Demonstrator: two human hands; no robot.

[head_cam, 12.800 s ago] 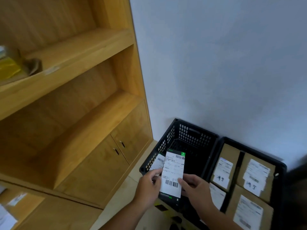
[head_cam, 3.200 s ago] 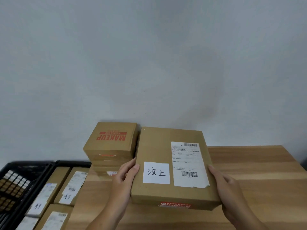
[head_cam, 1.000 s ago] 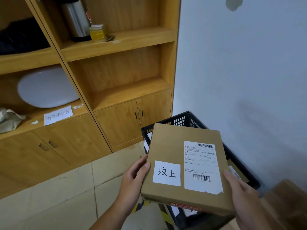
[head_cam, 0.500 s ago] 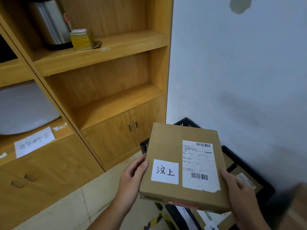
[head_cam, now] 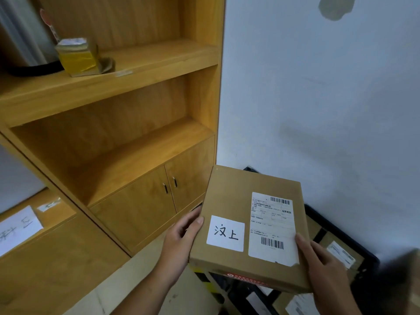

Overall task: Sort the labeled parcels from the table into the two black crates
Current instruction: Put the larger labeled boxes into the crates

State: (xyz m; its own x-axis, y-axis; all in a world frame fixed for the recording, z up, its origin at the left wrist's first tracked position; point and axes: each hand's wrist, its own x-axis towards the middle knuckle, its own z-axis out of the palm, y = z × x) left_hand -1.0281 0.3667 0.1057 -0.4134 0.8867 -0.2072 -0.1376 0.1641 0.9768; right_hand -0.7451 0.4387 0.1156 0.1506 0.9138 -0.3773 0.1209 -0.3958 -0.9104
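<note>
I hold a flat brown cardboard parcel (head_cam: 229,196) in front of me with both hands. It carries a white handwritten label and a printed shipping label with barcodes. My left hand (head_cam: 181,237) grips its left edge, thumb on top. My right hand (head_cam: 322,267) grips its right front corner. Below and behind the parcel lies a black crate (head_cam: 341,233) with labelled brown parcels (head_cam: 338,253) in it. The parcel hides most of the crates, so I cannot tell them apart here.
A wooden shelf unit (head_cam: 136,142) with cabinet doors fills the left side. A metal flask (head_cam: 25,39) and a yellow packet (head_cam: 77,55) stand on its upper shelf. A white wall (head_cam: 318,98) is to the right. The tiled floor (head_cam: 141,289) shows below.
The view has swung a little further right and closer to the shelf. The parcel stays held in both hands over the crates, with the grip unchanged.
</note>
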